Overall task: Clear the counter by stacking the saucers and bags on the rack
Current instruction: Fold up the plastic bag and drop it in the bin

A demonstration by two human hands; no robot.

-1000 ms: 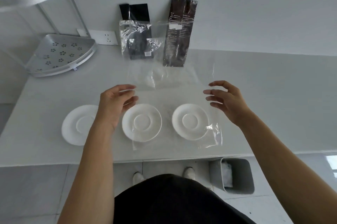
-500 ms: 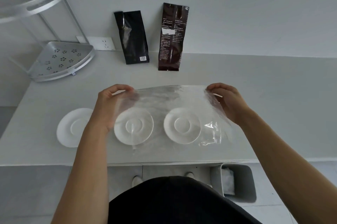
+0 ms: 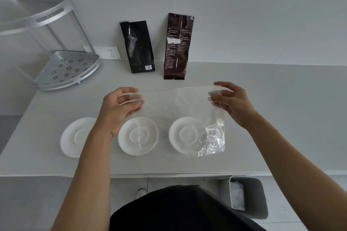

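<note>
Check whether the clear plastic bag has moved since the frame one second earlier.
Yes. The clear plastic bag has come down: it then covered the lower parts of the black bag and brown bag; now its top edge sits below both.

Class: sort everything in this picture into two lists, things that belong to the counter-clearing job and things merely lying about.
Belonging to the job:
three round white saucers
black foil bag
dark brown printed bag
clear plastic bag, held by both hands
silver corner rack

Lying about:
grey waste bin
white wall socket
</note>
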